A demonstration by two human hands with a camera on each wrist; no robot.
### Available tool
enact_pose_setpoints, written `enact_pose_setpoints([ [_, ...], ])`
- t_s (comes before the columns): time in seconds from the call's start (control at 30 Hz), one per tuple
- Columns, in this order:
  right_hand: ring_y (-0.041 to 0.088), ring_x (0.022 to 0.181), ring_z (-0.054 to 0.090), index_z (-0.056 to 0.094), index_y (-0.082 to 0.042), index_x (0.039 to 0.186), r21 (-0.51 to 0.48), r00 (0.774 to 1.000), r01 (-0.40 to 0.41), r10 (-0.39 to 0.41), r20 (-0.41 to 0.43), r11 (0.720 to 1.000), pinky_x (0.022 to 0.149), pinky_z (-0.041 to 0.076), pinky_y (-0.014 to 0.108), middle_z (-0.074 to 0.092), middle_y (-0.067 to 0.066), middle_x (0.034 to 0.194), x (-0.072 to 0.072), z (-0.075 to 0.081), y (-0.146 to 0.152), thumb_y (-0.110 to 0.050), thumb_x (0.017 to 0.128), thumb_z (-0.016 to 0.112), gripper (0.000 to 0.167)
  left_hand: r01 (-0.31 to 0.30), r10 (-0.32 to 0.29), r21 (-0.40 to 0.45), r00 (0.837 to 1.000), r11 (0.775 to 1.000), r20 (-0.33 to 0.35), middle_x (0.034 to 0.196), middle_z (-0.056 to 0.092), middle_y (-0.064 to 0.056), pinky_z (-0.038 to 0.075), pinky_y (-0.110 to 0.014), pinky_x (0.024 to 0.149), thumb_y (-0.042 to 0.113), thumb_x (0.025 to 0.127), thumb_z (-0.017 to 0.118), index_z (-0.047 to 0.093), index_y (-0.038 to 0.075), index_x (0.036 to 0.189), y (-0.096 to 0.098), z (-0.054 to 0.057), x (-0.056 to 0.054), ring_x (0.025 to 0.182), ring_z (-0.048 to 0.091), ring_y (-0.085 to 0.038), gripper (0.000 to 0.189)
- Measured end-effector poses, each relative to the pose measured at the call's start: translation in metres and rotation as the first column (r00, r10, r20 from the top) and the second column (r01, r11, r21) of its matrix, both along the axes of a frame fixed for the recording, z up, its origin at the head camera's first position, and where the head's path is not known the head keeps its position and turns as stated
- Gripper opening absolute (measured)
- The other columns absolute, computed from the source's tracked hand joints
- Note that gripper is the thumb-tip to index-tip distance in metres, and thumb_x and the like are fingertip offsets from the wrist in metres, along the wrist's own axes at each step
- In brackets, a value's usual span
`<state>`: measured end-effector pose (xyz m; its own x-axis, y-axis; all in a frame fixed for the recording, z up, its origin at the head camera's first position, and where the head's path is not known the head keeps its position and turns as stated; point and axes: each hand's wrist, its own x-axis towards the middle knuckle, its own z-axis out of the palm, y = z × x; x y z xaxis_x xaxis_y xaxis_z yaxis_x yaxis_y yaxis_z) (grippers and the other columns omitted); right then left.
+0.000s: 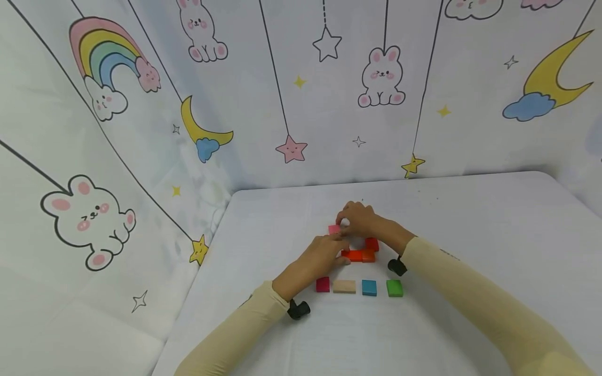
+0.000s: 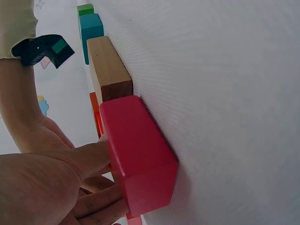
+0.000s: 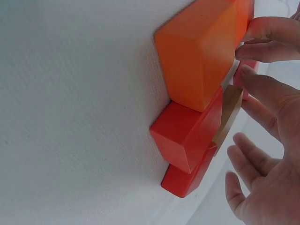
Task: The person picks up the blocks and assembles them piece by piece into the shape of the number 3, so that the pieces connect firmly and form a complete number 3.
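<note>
On the white table my left hand [image 1: 321,254] reaches in from the left, thumb and forefinger at either side of the left end of a red-orange block [image 1: 354,255]. An orange block [image 1: 369,256] touches that block's right end, and a red block [image 1: 371,244] sits just behind. My right hand [image 1: 359,219] arches over from the far side, thumb and forefinger around a pink block [image 1: 334,228], partly hidden by the fingers. In the right wrist view, the pink block [image 3: 244,86] shows between fingertips. A wooden block [image 3: 228,112] lies beyond the red one [image 3: 185,133].
Nearer me runs a spaced row: a crimson block [image 1: 322,284], a plain wooden block [image 1: 344,286], a blue block [image 1: 369,288] and a green block [image 1: 394,288]. The left wrist passes close by the crimson one. A patterned cloth [image 1: 329,104] hangs behind the table.
</note>
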<state>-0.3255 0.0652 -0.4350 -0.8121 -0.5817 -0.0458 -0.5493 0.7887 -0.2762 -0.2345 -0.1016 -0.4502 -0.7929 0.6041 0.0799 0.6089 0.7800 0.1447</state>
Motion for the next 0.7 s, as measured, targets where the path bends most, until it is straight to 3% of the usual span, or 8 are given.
enact_pose_setpoints([
  [0.3,0.039,0.125,0.059,0.079,-0.017,0.117,0.014,1.0,-0.007,0.008,-0.016,1.0,0.099,0.051,0.067,0.065,0.019,0.135,0.0038,0.0039,0.003,-0.026,0.094,0.081,0.024,-0.015,0.015,-0.003,1.0,1.0,0.023,0.138,0.071,-0.005,0.056,-0.047,0.104,0.034,0.097,0.078,0.075,0.018,0.123,0.0003,0.0,-0.0003,0.131,0.066,-0.023,0.031],
  [0.7,0.039,0.126,0.058,0.079,-0.019,0.118,0.021,1.0,-0.002,0.002,-0.001,1.0,0.099,0.05,0.068,0.064,0.019,0.135,0.0011,0.0018,0.0061,-0.025,0.095,0.08,0.024,-0.024,0.025,-0.02,0.999,0.999,0.036,0.132,0.073,-0.002,0.055,-0.045,0.104,0.035,0.098,0.077,0.075,0.019,0.122,-0.0002,0.0017,0.002,0.125,0.068,-0.021,0.029],
])
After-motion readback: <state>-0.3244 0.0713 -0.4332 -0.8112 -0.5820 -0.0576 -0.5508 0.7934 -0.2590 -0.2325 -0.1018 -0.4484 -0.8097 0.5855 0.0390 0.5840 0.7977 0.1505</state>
